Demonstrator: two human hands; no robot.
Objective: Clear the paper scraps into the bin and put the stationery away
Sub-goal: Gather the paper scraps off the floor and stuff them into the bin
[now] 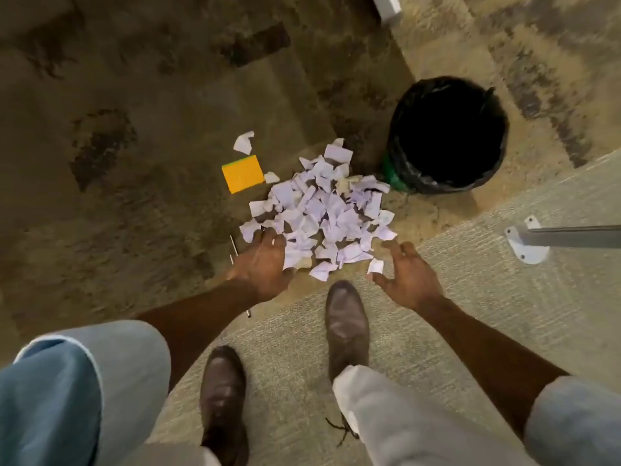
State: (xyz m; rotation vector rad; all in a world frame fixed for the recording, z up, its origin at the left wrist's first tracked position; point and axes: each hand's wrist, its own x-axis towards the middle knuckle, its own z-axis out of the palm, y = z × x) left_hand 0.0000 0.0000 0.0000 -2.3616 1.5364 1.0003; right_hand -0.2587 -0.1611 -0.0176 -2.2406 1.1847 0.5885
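Observation:
A heap of torn pale-lilac paper scraps lies on the carpet. Beyond it to the right stands a round bin lined with a black bag, its inside dark. An orange sticky-note pad lies left of the heap, with two stray scraps near it. A thin pen lies partly under my left wrist. My left hand rests on the heap's near-left edge, fingers spread. At the near-right edge hovers my right hand, fingers apart, with one scrap beside its fingertips.
My two brown shoes stand just in front of the heap. A grey metal furniture leg with a bolted white foot plate comes in from the right. Another white post is at the top. Mottled carpet surrounds everything.

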